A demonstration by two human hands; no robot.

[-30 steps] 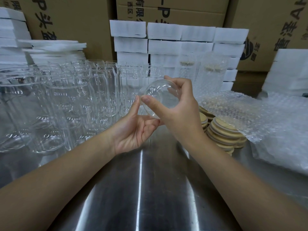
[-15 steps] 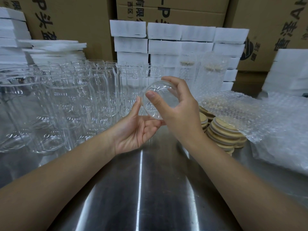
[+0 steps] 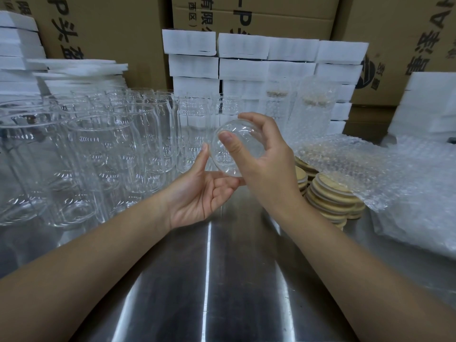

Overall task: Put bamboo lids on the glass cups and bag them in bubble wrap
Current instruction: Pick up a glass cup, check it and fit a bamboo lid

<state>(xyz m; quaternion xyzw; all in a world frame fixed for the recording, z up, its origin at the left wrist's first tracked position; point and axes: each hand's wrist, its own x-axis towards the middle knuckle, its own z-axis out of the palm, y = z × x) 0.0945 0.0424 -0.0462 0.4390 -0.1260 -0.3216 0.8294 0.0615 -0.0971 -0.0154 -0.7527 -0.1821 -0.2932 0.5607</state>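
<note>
Clamped between thumb and curled fingers, the cup [image 3: 243, 139] sits in the right hand [image 3: 269, 169], raised above the middle of the table [image 3: 222, 280] and tipped so that one round end faces the head camera; which end it is, the clear glass does not let me tell. The left hand [image 3: 199, 196] lies beneath it, palm up, fingers relaxed and unclenched, fingertips touching the cup's lower edge and thumb raised just beside its left side. The step in hand looks like readying this cup for a lid. It wants turning mouth-up and steadying from below by the left hand, so the right can let go and reach the lids [image 3: 330, 196], stacked near the table's right edge and half under the wrap [image 3: 394, 174]. Smooth glass probably slips, so one hand should hold firm before the other releases. Bare cups [image 3: 111, 154] crowd the left edge close to the left forearm, where a careless elbow could knock them. Along the back edge stand two bagged cups [image 3: 311, 104], foam [image 3: 266, 60] blocks and cartons [image 3: 246, 18].
</note>
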